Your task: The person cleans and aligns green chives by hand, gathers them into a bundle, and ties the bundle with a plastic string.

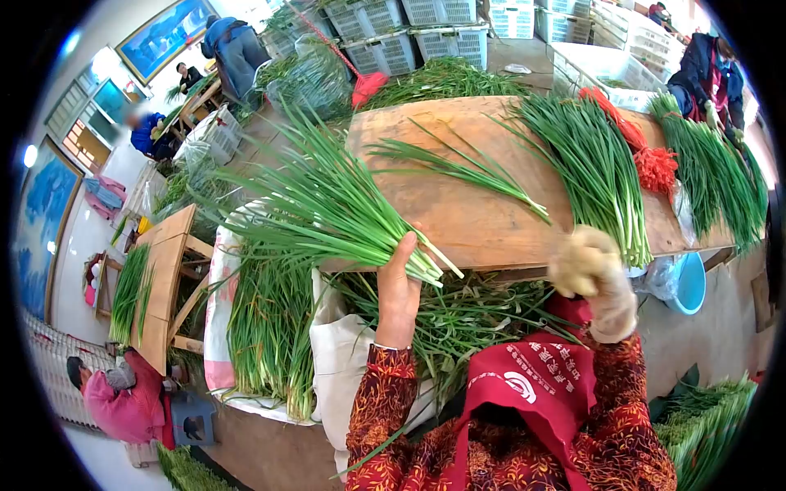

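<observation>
My bare left hand is closed around the white stem ends of a bunch of garlic chives. The long green leaves fan out up and to the left, past the left edge of the wooden table. My right hand, in a pale glove, is by the table's near edge. Its fingers look curled, though motion blurs them, and I cannot make out anything in them. A few loose chives lie on the boards between my hands. Just beyond my right hand rests a larger bundle of chives.
Red ties lie beside another chive pile on the right. A blue basin stands below. Chives fill a cloth-lined container at left. Crates are stacked behind. Other people work nearby, one in pink at lower left.
</observation>
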A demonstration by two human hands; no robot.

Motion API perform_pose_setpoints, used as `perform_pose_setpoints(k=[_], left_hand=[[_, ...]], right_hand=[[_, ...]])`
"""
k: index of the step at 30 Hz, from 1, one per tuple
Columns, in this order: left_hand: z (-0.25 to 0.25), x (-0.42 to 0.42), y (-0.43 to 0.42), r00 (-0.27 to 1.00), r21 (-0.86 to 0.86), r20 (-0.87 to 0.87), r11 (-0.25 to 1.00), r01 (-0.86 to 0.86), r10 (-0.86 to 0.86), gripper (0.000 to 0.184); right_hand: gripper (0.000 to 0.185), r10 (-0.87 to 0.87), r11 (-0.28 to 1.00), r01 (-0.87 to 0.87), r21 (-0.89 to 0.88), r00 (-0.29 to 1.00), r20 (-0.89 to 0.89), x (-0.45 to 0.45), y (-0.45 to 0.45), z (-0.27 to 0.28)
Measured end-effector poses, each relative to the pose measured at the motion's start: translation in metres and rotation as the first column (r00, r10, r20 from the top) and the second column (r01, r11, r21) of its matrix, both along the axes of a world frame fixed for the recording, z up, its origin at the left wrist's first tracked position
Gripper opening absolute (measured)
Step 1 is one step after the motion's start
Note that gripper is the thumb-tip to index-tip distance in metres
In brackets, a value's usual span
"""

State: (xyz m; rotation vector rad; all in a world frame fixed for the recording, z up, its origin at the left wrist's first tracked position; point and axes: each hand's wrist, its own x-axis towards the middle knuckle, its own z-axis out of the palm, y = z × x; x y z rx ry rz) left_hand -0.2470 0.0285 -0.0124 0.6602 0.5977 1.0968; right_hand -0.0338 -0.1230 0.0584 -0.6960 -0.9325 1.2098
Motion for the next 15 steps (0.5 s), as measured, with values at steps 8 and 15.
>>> perform_pose_setpoints(k=[8, 15], left_hand=[[0.01, -0.013, -0.001, 0.999, 0.023, -0.008, 0.999, -0.031, 0.031, 0.031], [0.014, -0.002, -0.016, 1.0, 0.052, -0.005, 0.998, -0.022, 0.023, 0.037]], right_hand=[[0.022, 0.022, 0.989, 0.148, -0.013, -0.056, 0.998, -0.003, 0.009, -0.039], [0.036, 0.397, 0.858, 0.091, -0.505, 0.504, 0.767, -0.066, 0.052, 0.003]])
